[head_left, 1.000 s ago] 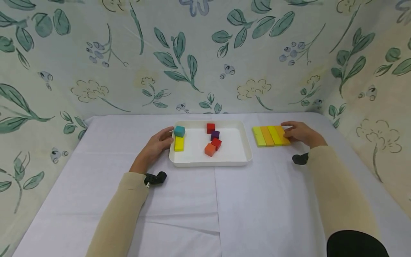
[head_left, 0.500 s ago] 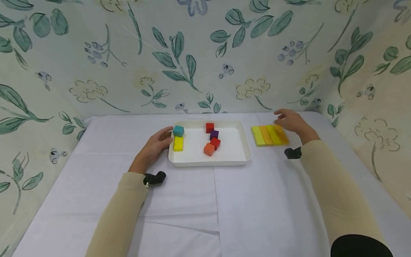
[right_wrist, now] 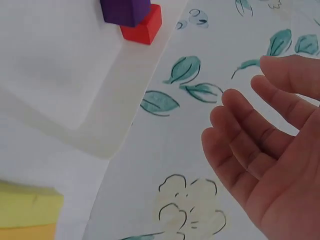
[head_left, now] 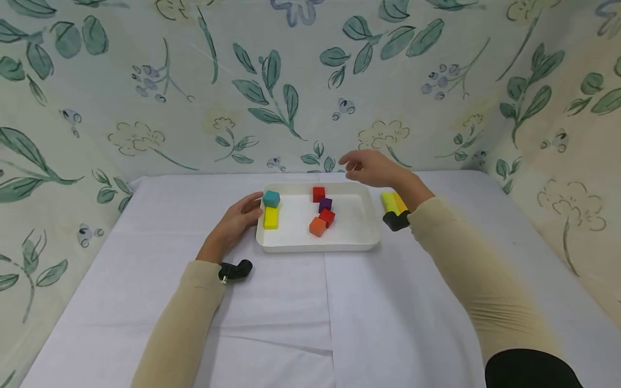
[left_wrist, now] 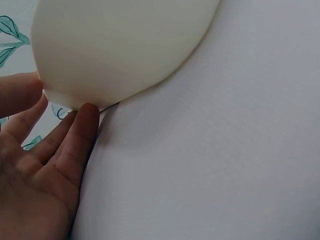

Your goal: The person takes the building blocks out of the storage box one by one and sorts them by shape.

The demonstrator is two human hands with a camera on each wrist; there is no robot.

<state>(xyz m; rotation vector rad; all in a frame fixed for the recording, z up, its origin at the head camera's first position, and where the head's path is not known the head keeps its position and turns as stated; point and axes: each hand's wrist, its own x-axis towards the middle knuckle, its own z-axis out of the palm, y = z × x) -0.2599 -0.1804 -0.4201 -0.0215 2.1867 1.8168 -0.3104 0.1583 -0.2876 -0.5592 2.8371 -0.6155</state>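
Note:
A shallow white tray (head_left: 349, 231) lies on the table with small coloured blocks in it. Along its left side sit a teal cube (head_left: 271, 199) and a yellow block (head_left: 271, 218). Near the middle, a red cube (head_left: 318, 194), a purple cube (head_left: 325, 204), a second red cube (head_left: 327, 217) and an orange cube (head_left: 317, 226) form a crooked line. My left hand (head_left: 233, 221) touches the tray's outer left wall with extended fingertips (left_wrist: 89, 112). Above the tray's back right corner is my right hand (head_left: 373, 168), fingers loosely bent and holding nothing.
Right of the tray lie flat yellow and orange tiles (head_left: 390, 202) side by side, mostly hidden by my right forearm. White cloth (head_left: 281, 302) covers the table. A leaf-patterned curtain (head_left: 310, 108) rises behind the table.
My right hand has left the yellow and orange tiles, risen and swung left to the tray's back right corner. My left hand, the tray and its blocks have stayed in place.

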